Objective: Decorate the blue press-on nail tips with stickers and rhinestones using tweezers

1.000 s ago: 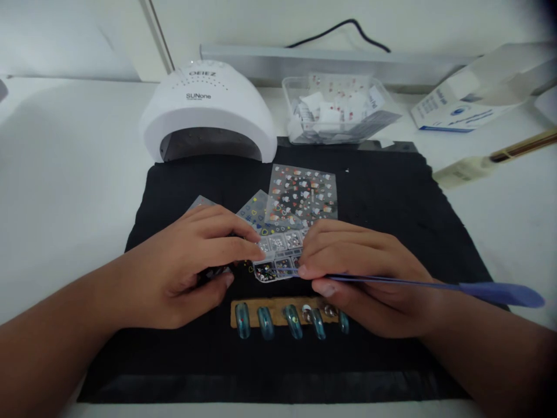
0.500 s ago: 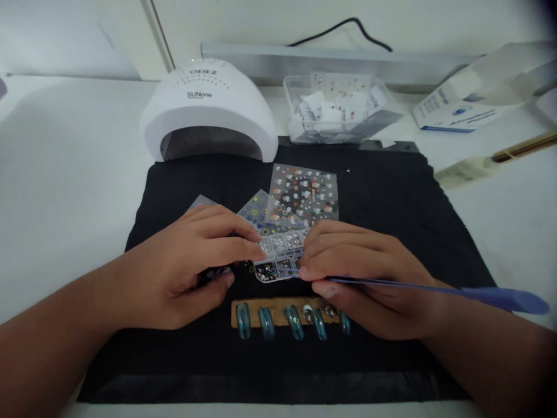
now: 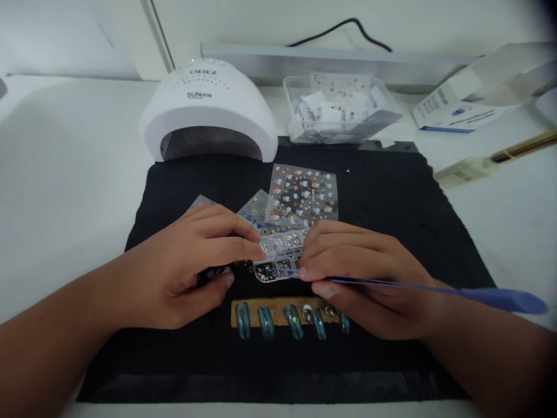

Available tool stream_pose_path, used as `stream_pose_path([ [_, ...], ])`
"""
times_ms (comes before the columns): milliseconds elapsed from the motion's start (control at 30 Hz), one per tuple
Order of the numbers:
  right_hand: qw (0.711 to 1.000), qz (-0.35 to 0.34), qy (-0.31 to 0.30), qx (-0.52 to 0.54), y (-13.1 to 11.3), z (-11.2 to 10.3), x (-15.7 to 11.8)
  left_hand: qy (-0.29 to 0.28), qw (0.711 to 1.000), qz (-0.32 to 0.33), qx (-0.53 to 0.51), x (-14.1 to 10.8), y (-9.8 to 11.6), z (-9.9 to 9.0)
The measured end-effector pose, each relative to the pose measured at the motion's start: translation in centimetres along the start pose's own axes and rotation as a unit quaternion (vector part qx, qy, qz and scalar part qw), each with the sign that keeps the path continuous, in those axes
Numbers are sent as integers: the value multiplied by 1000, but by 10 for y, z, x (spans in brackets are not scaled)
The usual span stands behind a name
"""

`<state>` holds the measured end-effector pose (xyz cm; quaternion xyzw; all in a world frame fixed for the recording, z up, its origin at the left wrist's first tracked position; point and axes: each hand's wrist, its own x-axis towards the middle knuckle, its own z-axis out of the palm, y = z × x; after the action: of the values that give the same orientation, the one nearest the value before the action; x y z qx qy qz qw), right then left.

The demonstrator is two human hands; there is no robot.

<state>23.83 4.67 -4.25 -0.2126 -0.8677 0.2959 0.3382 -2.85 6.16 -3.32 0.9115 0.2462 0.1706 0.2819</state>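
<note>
My right hand [image 3: 365,273] is closed around slim blue-purple tweezers [image 3: 487,296], tips pointing left. Those tips reach into a front compartment of a clear rhinestone case [image 3: 278,241], which holds small gems in separate cells. Part of the case is hidden behind my right fingers. My left hand [image 3: 200,264] has its index and middle fingertips resting on the left edge of the case, thumb apart. Just in front, a wooden strip [image 3: 278,319] carries several glossy teal false nails [image 3: 242,320], one partly covered by my right hand. Small decorations sit on some of them.
Clear nail sticker sheets [image 3: 302,194] lie behind the case on a black mat [image 3: 383,191]. A white nail lamp [image 3: 209,110] stands at the back left. Behind the mat are a plastic tub of packets [image 3: 342,110], a white box [image 3: 461,107] and a reed bottle [image 3: 470,169].
Both hands stay almost in place. The tweezers have shifted very slightly left, their tips still in the case.
</note>
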Motion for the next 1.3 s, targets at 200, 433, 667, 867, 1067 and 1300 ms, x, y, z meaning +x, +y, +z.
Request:
stream_pose_path([
  [200,1000,-7,-2,-2,2,-1,0,1,1000,-1,3,1,1,-1],
  [433,1000,5,-1,5,0,0,-1,-3,1000,-3,11,1,1,-1],
  [667,1000,6,0,12,-1,-1,-1,5,1000,-1,3,0,0,0],
  [867,1000,4,-1,20,-1,-1,-1,3,1000,2,6,1,1,-1],
  [1067,1000,3,-3,13,-1,0,0,3,1000,-1,2,1,0,0],
  [1300,1000,5,-4,10,-1,-1,0,0,1000,0,8,1,0,-1],
])
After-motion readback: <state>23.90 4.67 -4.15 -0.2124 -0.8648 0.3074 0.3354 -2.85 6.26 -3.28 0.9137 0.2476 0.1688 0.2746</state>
